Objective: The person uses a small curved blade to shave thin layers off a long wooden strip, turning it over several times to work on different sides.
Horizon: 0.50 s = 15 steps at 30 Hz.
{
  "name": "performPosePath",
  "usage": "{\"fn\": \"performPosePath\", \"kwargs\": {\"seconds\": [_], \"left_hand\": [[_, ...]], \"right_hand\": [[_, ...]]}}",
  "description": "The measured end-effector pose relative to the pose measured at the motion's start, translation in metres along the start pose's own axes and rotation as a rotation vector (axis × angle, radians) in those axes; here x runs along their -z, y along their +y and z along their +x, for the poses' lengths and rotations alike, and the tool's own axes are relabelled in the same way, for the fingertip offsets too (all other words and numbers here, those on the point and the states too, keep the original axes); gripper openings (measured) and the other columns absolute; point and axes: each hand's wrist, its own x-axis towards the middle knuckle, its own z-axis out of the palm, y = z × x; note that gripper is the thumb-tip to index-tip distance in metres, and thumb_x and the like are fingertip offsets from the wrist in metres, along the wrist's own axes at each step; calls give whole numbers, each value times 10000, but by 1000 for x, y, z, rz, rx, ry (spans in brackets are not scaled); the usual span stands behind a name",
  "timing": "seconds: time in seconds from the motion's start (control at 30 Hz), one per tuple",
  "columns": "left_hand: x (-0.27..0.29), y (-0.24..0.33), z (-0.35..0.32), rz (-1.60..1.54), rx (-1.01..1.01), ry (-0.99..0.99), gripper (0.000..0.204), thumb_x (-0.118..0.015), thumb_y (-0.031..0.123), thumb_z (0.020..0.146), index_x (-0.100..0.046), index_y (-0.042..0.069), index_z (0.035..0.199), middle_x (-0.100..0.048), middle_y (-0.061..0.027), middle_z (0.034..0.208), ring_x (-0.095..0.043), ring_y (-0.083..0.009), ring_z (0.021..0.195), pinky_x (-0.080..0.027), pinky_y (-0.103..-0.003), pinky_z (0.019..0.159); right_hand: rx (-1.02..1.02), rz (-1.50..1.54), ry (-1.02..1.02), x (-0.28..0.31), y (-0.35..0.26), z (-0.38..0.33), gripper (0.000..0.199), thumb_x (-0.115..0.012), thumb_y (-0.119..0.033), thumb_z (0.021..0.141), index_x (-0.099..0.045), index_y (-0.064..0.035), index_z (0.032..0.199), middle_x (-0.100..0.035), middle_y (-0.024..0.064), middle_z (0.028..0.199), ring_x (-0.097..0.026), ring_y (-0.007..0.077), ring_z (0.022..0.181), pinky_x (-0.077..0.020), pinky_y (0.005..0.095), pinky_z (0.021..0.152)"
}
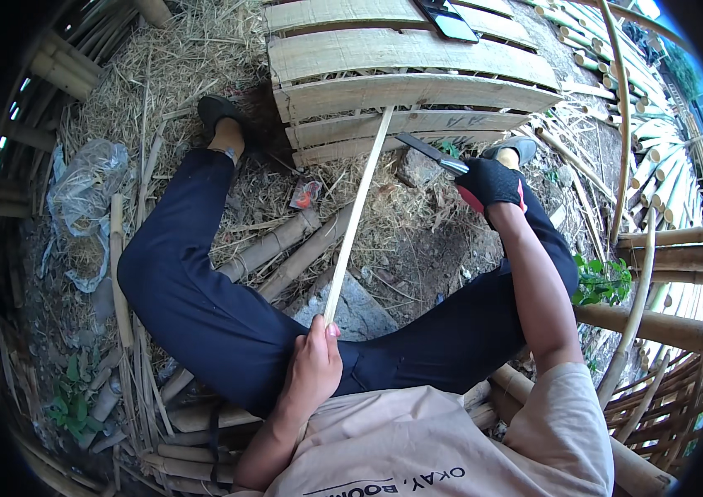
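Observation:
My bare left hand (315,364) is closed round the near end of a long pale bamboo strip (359,205), close to my lap. The strip slants up and away, and its far end meets the edge of a wooden slatted crate (417,89). In a black and red glove, my right hand (489,185) grips a knife (427,149) with a broad dark blade. The blade points left toward the strip, apart from it. Most of the knife's handle is hidden inside the glove.
A phone (453,21) lies on the crate. Between my legs are a grey stone block (355,308) and cut bamboo poles (306,253) on straw-covered ground. A clear plastic bag (86,199) lies at left; stacked bamboo (670,178) and a green plant (602,282) are at right.

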Motion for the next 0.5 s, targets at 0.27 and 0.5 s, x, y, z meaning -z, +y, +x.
{"fn": "performPosePath", "kwargs": {"seconds": [0.27,0.5], "left_hand": [[1,-2,4,-168,-28,39,147,-466,107,1046,-539,10,963,-573,-194,679,-583,-394,600,-425,-479,581],[2,1,12,-216,-21,43,173,-462,95,1045,-533,10,912,-539,-180,641,-564,-332,546,-413,-442,556]], "right_hand": [[284,174,-138,10,-54,-66,458,-704,-520,859,-737,-107,1053,-737,202,916,-715,391,897,-557,458,817],[548,27,-357,-7,-91,-100,300,-664,-403,851,-737,-149,994,-733,173,896,-718,380,864,-571,479,799]]}}
